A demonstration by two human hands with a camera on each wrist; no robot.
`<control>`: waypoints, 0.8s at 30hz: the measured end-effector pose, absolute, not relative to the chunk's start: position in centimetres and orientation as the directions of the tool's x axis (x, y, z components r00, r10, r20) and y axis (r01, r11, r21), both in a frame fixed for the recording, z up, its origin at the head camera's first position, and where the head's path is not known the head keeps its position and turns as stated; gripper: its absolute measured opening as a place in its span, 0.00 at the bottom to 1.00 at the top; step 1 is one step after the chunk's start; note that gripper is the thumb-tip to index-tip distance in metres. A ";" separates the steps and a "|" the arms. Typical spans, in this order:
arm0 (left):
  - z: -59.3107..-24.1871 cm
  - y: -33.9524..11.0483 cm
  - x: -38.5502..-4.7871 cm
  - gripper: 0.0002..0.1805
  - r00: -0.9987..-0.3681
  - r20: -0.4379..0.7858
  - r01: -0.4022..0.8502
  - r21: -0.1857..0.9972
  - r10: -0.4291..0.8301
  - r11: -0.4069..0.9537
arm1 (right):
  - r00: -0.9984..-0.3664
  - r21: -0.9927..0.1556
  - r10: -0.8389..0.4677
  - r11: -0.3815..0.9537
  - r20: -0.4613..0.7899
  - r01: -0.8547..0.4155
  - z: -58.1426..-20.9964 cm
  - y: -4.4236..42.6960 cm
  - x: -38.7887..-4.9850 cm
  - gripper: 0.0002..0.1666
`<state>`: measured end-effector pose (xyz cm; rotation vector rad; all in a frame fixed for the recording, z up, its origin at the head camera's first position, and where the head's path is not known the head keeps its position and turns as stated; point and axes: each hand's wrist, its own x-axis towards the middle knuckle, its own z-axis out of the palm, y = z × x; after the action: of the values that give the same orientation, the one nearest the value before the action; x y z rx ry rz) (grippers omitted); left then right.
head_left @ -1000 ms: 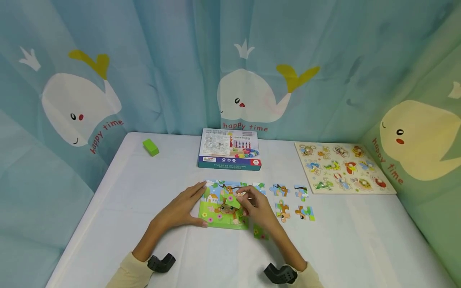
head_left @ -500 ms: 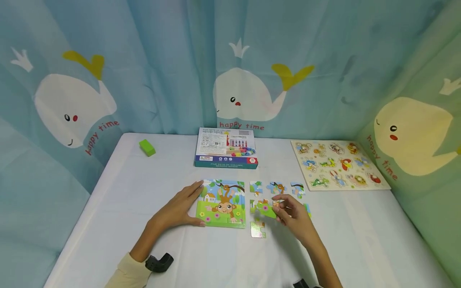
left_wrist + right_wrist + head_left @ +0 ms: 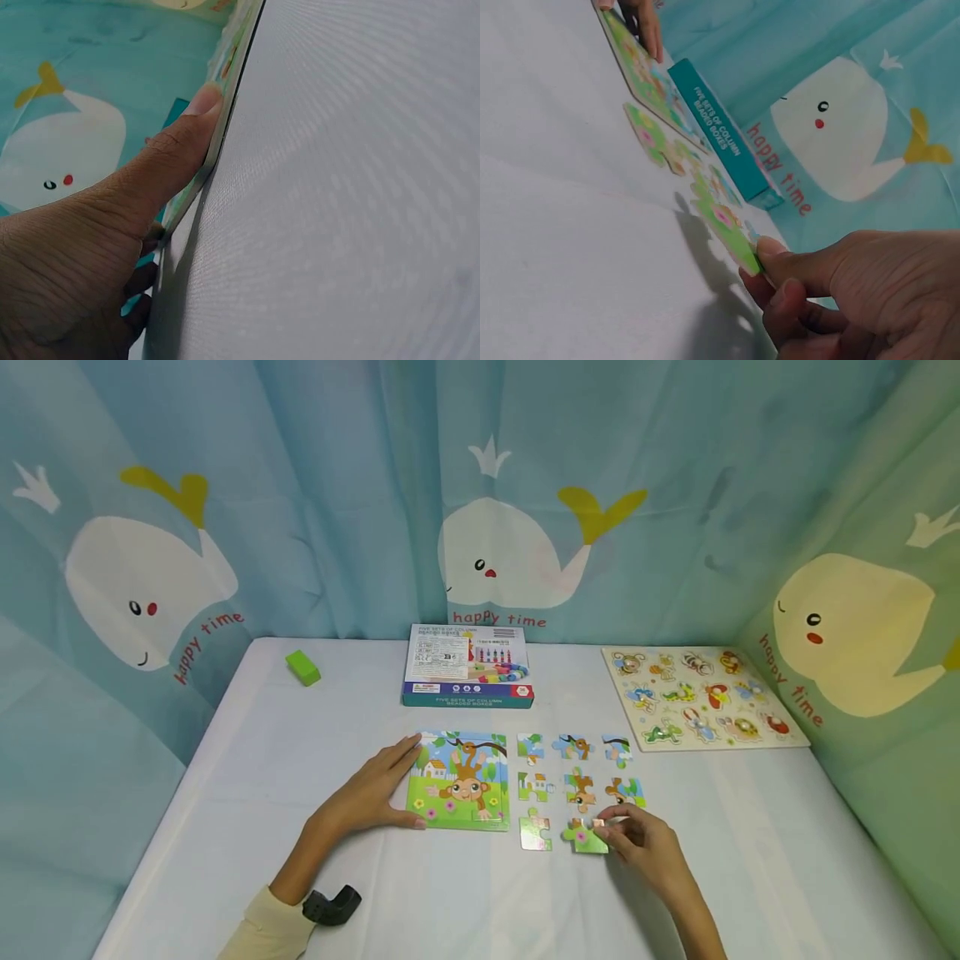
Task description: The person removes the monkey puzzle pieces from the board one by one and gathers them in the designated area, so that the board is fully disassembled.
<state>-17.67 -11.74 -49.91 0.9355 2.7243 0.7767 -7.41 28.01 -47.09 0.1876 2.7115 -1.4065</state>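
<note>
A square monkey-picture puzzle board (image 3: 461, 781) lies mid-table in the head view. My left hand (image 3: 367, 792) rests along its left side, thumb at the near edge and fingertips at the far left corner. The left wrist view shows the straight thumb (image 3: 176, 150) lying on the board's edge. To the right of the board, my right hand (image 3: 648, 850) pinches a green jigsaw piece with a pink flower (image 3: 588, 841) between thumb and fingers. The right wrist view shows this piece (image 3: 727, 229) tilted, with its shadow on the cloth. Several jigsaw pieces (image 3: 533, 832) lie in rows around it.
A boxed bead set (image 3: 468, 668) stands behind the board. A wooden insect peg puzzle (image 3: 701, 700) lies at the back right, and a green block (image 3: 303, 667) at the back left. Whale-print curtains (image 3: 337, 527) enclose the white-covered table (image 3: 330, 718).
My right hand has carried the flower piece from above the board to the right and down beside the near row of pieces. The left hand has stayed at the board.
</note>
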 end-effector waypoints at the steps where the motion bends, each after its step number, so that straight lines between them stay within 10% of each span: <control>1: -50.0 -11.7 -17.7 0.63 -0.792 0.019 0.529 0.521 0.610 0.671 | -0.989 -0.795 0.078 0.588 -0.123 0.145 -47.2 28.0 -7.4 0.10; 24: -49.6 -11.4 -17.1 0.60 -0.804 -0.007 0.513 0.498 0.594 0.700 | -0.984 -0.614 0.137 0.788 0.112 0.040 -48.4 27.3 -7.5 0.06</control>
<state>-17.13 -11.43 -49.60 0.8997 2.7395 0.7265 -7.49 27.26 -48.40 0.1549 3.1119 -1.0633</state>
